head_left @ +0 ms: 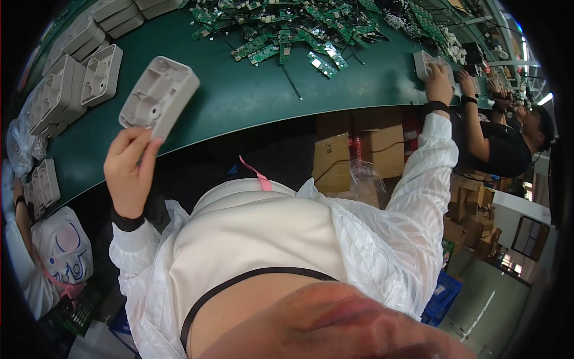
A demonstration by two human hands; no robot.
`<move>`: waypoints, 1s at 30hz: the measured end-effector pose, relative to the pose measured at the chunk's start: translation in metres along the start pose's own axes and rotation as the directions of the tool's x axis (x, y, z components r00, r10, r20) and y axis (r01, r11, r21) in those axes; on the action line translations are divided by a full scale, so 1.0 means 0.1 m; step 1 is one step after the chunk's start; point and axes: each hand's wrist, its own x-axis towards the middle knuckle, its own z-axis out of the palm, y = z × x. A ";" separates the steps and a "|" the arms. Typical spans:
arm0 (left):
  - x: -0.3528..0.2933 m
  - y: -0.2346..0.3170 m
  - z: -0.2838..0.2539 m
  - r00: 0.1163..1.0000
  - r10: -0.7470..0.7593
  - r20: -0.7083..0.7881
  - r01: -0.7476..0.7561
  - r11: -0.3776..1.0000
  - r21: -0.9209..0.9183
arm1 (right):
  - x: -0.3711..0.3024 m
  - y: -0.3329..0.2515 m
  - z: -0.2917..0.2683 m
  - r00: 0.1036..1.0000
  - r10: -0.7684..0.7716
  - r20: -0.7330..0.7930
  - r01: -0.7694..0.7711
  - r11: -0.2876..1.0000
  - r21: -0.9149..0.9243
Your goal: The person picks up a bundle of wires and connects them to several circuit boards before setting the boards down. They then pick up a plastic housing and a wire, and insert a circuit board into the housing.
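Observation:
My left hand pinches the near end of a white plastic housing half between thumb and fingers. The shell is tilted and held up over the left part of the green table, its hollow inside with ribs and a round boss showing. Far to the right, my right hand is closed on another white plastic housing at the table's edge. Its fingertips lie over that housing and partly hide it. Both wrists wear black bands.
Stacked white housings line the table's left side. A heap of green circuit boards with wires covers the far middle, and white connectors lie far right. Cardboard boxes stand below the table. Co-workers sit to the right; another person's arm shows far left.

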 end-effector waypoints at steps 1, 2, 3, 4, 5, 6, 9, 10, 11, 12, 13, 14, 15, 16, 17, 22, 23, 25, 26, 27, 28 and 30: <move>-0.03 0.02 0.02 1.000 0.022 0.014 -0.022 1.000 -0.017 | -0.01 -0.36 -0.17 0.996 -0.071 -0.047 0.075 0.993 0.089; -0.05 0.04 0.05 0.998 0.048 0.031 -0.047 0.998 -0.038 | -0.03 -0.69 -0.35 0.992 -0.123 -0.022 0.125 0.965 0.231; -0.06 0.05 0.08 0.996 0.074 0.046 -0.071 0.996 -0.056 | -0.06 -1.02 -0.49 0.984 -0.176 -0.006 0.166 0.913 0.372; -0.07 0.06 0.11 0.996 0.071 0.048 -0.068 0.996 -0.058 | -0.09 -1.31 -0.59 0.970 -0.241 0.022 0.199 0.847 0.493; -0.07 0.06 0.15 0.994 0.094 0.052 -0.091 0.994 -0.064 | -0.13 -1.57 -0.68 0.951 -0.307 0.040 0.221 0.764 0.607; -0.11 0.07 0.16 0.993 0.103 0.054 -0.100 0.994 -0.046 | -0.14 -1.86 -0.70 0.938 -0.345 0.039 0.225 0.689 0.688; -0.12 0.02 0.19 0.989 0.133 0.061 -0.130 0.990 -0.049 | -0.33 -2.44 -0.84 0.923 -0.372 0.096 0.145 0.569 0.809; -0.12 0.00 0.21 0.988 0.145 0.061 -0.142 0.989 -0.049 | -0.39 -2.59 -0.86 0.916 -0.374 0.146 0.072 0.511 0.857; -0.13 -0.01 0.22 0.987 0.152 0.059 -0.150 0.988 -0.048 | -0.42 -2.74 -0.91 0.914 -0.380 0.143 0.076 0.508 0.858; -0.15 -0.01 0.24 0.987 0.148 0.057 -0.146 0.988 -0.046 | -0.45 -2.88 -0.97 0.886 -0.386 0.256 0.014 0.575 0.818; -0.16 -0.01 0.26 0.988 0.147 0.053 -0.144 0.988 -0.047 | -0.46 -2.99 -1.02 0.849 -0.382 0.365 -0.042 0.640 0.767; -0.17 -0.02 0.27 0.988 0.147 0.049 -0.144 0.988 -0.048 | -0.47 -3.06 -1.04 0.803 -0.368 0.469 -0.091 0.702 0.706; -0.18 -0.03 0.28 0.988 0.147 0.045 -0.145 0.988 -0.049 | -0.46 -3.08 -1.02 0.803 -0.370 0.466 -0.087 0.702 0.707; -0.19 -0.04 0.30 0.989 0.145 0.041 -0.143 0.988 -0.048 | -0.46 -3.10 -0.96 0.807 -0.370 0.461 -0.093 0.690 0.718; -0.19 -0.05 0.31 0.987 0.155 0.044 -0.153 0.987 -0.045 | -0.45 -3.12 -0.90 0.810 -0.369 0.456 -0.102 0.678 0.728; -0.22 -0.12 0.37 0.976 0.215 0.041 -0.214 0.977 -0.017 | -0.43 -3.00 -0.70 0.741 -0.445 0.502 -0.180 0.589 0.788; -0.22 -0.15 0.38 0.972 0.233 0.040 -0.233 0.973 -0.004 | -0.40 -2.98 -0.72 0.741 -0.450 0.498 -0.174 0.588 0.790; -0.27 -0.19 0.41 0.987 0.152 0.043 -0.150 0.988 -0.040 | -0.37 -2.94 -0.89 0.536 -0.571 0.622 -0.731 0.054 0.680; -0.29 -0.21 0.43 0.996 0.077 0.055 -0.072 0.994 -0.077 | -0.38 -2.95 -0.93 0.432 -0.665 0.610 -0.889 -0.199 0.413; -0.31 -0.22 0.43 0.998 0.002 0.070 0.006 0.993 -0.115 | -0.40 -2.96 -0.94 0.428 -0.669 0.608 -0.890 -0.194 0.413; -0.30 -0.20 0.44 0.998 -0.004 0.068 0.012 0.994 -0.113 | -0.42 -2.97 -0.94 0.414 -0.737 0.534 -0.907 -0.380 0.178; -0.25 -0.16 0.46 0.997 0.032 -0.065 -0.035 0.998 -0.047 | -0.45 -3.01 -0.94 0.450 -0.820 0.353 -0.742 -0.563 -0.363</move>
